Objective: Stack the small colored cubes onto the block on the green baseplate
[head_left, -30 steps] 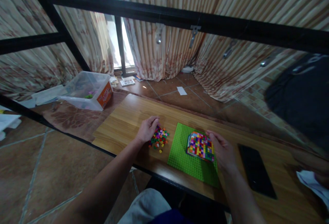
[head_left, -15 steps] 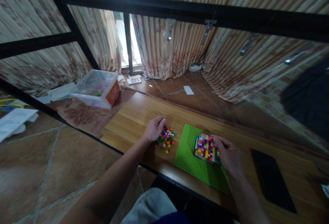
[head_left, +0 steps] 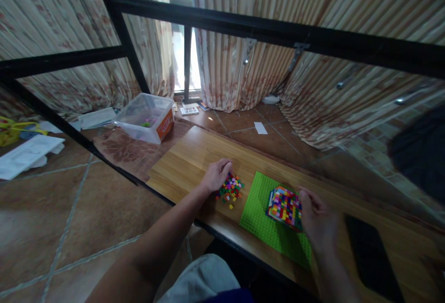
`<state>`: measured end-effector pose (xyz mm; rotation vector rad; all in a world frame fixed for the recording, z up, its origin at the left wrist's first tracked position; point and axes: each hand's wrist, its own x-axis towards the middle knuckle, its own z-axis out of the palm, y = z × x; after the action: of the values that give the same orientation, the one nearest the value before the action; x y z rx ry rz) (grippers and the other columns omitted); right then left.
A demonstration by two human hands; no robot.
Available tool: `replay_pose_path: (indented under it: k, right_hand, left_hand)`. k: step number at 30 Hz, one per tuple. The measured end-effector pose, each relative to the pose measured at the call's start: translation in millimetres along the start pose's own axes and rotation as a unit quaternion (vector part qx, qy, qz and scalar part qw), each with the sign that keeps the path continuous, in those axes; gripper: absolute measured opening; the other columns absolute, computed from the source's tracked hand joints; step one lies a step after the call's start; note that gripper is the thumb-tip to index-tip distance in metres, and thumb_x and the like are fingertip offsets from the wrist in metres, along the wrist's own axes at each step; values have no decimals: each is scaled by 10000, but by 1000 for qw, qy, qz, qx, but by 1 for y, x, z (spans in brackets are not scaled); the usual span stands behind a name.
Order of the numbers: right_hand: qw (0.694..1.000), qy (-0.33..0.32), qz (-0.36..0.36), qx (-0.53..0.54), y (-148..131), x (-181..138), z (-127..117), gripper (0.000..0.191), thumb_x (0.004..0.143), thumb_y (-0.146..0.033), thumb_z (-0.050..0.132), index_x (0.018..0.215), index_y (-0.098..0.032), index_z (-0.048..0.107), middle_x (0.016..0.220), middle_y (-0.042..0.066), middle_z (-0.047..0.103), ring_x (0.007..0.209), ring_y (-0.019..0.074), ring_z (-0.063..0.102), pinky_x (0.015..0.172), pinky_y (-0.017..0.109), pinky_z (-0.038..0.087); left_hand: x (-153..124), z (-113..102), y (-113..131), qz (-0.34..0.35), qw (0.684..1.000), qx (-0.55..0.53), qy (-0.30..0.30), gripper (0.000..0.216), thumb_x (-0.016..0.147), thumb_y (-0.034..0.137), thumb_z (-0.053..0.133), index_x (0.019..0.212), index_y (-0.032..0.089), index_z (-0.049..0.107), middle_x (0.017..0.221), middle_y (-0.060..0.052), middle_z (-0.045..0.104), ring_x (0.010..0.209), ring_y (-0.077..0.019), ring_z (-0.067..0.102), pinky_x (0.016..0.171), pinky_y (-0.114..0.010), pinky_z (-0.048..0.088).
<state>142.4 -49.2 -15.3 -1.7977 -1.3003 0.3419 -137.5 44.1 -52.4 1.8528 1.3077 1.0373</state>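
On a green studded baseplate (head_left: 259, 210) stands a block of colourful small bricks (head_left: 284, 205), its top a patchwork of many colours. My right hand (head_left: 318, 219) is at the block's right edge, thumb and fingers bent together; whether something small sits between them I cannot make out. To the left lies a loose pile of tiny coloured bricks (head_left: 233, 187) on the wooden table (head_left: 187, 154). My left hand (head_left: 216, 176) rests at the pile's upper left side with its fingers curled in, and what they hold, if anything, is hidden.
A dark flat slab (head_left: 371, 252) lies on the table at the right. Beyond the table's left end, a clear plastic bin (head_left: 139, 129) stands on a rug. A black metal frame (head_left: 222, 20) crosses in front of the curtains (head_left: 222, 71).
My right hand has shifted a little to the right, from over the block's top corner to its edge. My left hand stays by the pile. The whole view has shifted slightly.
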Motion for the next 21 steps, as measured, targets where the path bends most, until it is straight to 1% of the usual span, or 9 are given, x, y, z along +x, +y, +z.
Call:
replay_pose_path:
  k: [2,4,6,9,11,13,16,21]
  right_hand:
    - [997,5,-77,-29,-20,-4,5,370,874,-489,481,969,-213,710,1054,81,701,1025,235,616,939,370,435]
    - [989,-44,-140,-34,-42,-10,19,331,888,-455,476,976,-231,703,1023,68,701,995,222,615,902,353,446]
    - [974,-122,-185,-39,-62,-15,39,314,904,-408,458,998,-224,695,1005,70,700,968,215,617,889,349,448]
    - [958,-193,-189,-91,-79,-19,74,315,911,-369,445,1032,-204,685,972,81,699,908,218,617,858,354,446]
    - [951,-211,-175,-140,-84,-19,93,315,916,-362,442,1039,-198,682,951,84,698,878,220,615,824,346,440]
    - [944,-218,-171,-182,-86,-18,105,311,915,-362,452,1042,-192,681,947,91,695,880,225,614,800,338,430]
    - [933,-225,-176,-219,-87,-16,114,289,907,-364,481,1017,-200,692,939,91,692,884,226,613,780,327,418]
    - [926,-238,-179,-233,-87,-19,115,259,916,-328,475,906,-231,715,876,71,684,815,205,608,729,315,403]
  left_hand:
    - [0,0,1,-1,1000,-2,0,368,962,388,348,984,183,653,838,-33,717,822,-166,663,839,-287,501]
    - [0,-1,2,-7,1000,0,2,371,963,389,343,953,187,655,833,-34,716,813,-167,662,839,-290,501]
    - [0,-1,3,-14,1000,-2,3,371,963,389,340,958,187,652,817,-34,715,786,-166,662,818,-290,505]
    - [-1,-1,5,-20,1000,-14,4,366,963,390,338,994,189,642,811,-36,714,782,-167,665,790,-286,513]
    - [-1,-1,6,-22,1000,-15,6,364,963,390,336,997,190,638,814,-38,712,795,-169,666,780,-282,515]
    - [-1,-1,6,-24,1000,-12,7,371,966,394,327,988,191,637,814,-37,709,795,-167,664,778,-278,515]
    - [-1,-2,6,-24,1000,-15,3,380,971,397,310,990,194,630,827,-38,706,798,-162,663,780,-272,514]
    - [-2,-3,8,-13,1000,-1,-20,369,972,395,316,1021,203,628,906,-42,710,862,-167,663,813,-274,510]
